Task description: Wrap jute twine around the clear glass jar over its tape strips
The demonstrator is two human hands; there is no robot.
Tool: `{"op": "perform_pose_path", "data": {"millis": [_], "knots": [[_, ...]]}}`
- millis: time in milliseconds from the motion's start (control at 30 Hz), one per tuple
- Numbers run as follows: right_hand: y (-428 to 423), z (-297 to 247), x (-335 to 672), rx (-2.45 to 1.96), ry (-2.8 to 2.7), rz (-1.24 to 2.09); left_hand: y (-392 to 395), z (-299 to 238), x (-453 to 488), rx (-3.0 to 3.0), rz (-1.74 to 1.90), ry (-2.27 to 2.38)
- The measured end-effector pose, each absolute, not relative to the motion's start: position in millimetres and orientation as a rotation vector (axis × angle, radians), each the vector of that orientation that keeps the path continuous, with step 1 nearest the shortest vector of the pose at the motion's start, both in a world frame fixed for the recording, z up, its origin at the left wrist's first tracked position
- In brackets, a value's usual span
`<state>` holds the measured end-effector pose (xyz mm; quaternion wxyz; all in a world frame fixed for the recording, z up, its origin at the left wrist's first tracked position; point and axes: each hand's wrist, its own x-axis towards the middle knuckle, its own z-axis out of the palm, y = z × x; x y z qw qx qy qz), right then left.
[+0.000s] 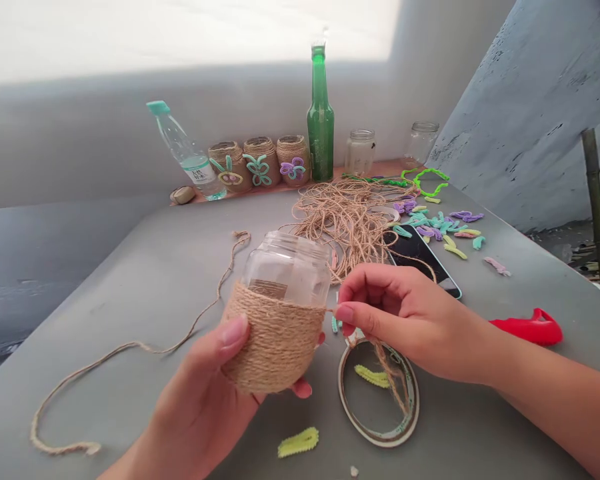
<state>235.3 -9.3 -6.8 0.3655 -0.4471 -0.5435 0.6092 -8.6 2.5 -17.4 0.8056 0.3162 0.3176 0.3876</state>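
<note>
My left hand (215,380) is wrapped round a clear glass jar (293,267), tilted a little above the table. Jute twine (275,333) covers the lower part of the jar in tight rows; the glass above is bare. Just right of the jar, my right hand (405,320) pinches the strand of twine that comes off the top row. Below that hand lies a roll of tape (343,400), with loose twine hanging over it. A yellow fuzzy pipe-cleaner piece (373,377) lies inside the ring, another yellow piece (299,442) in front.
Behind the jar is a tangled twine heap (350,213) beside a phone (420,260) and several pipe-cleaner pieces (437,223). A red-handled tool (535,328) lies right. A green bottle (321,120), water bottle (187,153), twine-wrapped jars (260,160) and bare jars (361,152) line the back.
</note>
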Motion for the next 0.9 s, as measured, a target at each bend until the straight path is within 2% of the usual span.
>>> {"op": "perform_pose_path", "data": {"millis": [100,300,467,633,900], "knots": [[-7,-10,234,-1.124,-1.348,1.561,3,-13,-9,0.640,0.787,0.619],[-3,-6,233,-1.085,-1.286,1.792,5,-19,-13,0.661,0.768,0.665],[-5,-7,233,-1.124,-1.229,1.660,2,-26,-11,0.789,0.881,0.851],[-11,-9,229,-1.199,-1.269,1.522,-2,-30,-11,1.056,0.786,0.977],[-12,-1,231,-1.202,-1.406,1.430,7,-16,-11,0.714,0.895,0.744]]}}
